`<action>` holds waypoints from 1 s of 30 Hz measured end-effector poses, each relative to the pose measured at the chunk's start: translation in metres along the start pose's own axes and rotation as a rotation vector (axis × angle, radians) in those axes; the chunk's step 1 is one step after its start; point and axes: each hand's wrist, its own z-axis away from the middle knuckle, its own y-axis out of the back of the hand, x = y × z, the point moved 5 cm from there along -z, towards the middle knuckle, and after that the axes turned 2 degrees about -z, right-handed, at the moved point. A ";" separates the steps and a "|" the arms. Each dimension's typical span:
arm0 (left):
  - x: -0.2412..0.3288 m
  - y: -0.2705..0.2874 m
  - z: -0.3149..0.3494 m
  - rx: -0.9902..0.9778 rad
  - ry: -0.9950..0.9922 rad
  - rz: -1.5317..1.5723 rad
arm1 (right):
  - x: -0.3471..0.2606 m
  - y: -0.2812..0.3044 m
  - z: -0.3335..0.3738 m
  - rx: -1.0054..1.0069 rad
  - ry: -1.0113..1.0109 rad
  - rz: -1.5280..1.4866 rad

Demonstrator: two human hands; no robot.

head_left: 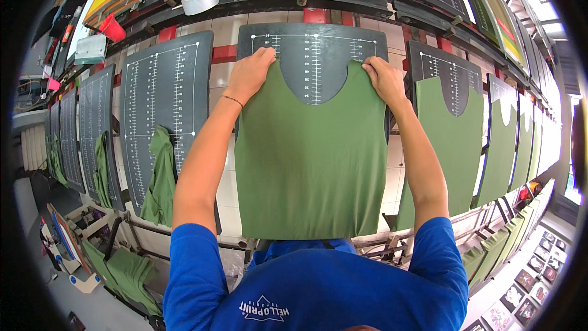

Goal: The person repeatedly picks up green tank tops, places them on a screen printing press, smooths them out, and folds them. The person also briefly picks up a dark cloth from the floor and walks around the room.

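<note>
Green fabric makes up the scoop-necked garment panel covering most of the dark, ruler-marked platen, the neckline opening toward the platen's top edge. The left hand pinches one shoulder near the top-left corner; the right hand pinches the other near the top-right corner.

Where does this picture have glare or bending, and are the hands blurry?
Head view: glare whitens the far right; head view: the dark rail bows across the top; head view: left hand, right hand and green fabric look fairly sharp.
</note>
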 end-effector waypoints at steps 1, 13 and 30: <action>0.000 -0.002 -0.001 -0.004 0.002 -0.017 | 0.002 -0.002 0.000 0.000 -0.003 0.013; 0.013 0.017 0.006 0.095 0.142 -0.233 | -0.004 0.007 0.001 0.028 -0.105 0.194; 0.122 0.037 0.483 -0.224 0.983 0.857 | -0.124 0.071 0.471 -0.380 -1.158 -0.715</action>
